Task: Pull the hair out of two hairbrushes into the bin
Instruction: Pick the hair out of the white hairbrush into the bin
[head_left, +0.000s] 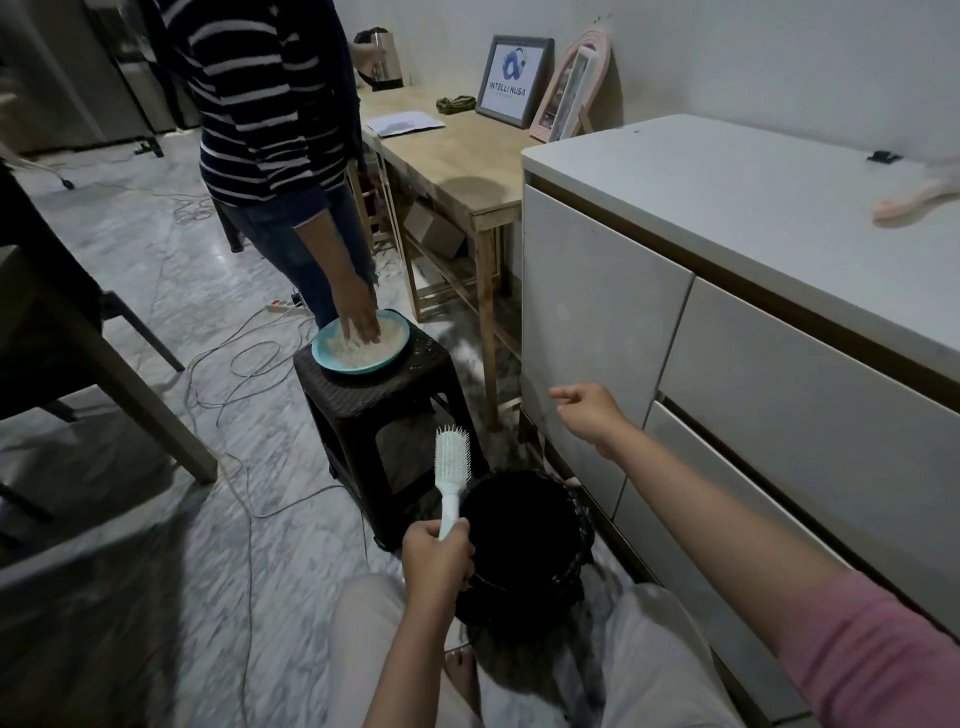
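My left hand (435, 553) had its fingers clamped on the handle of a pale blue hairbrush (452, 467), upright just left of the black bin (524, 540) on the floor. My right hand (592, 413) hung empty over the bin's far side, fingers loosely curled. A blurred pink hairbrush (914, 200) lay far right on the white cabinet (727, 208).

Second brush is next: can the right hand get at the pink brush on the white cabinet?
Probably yes. The right hand is free and raised beside the white cabinet; nothing lies between it and the pink brush on top.
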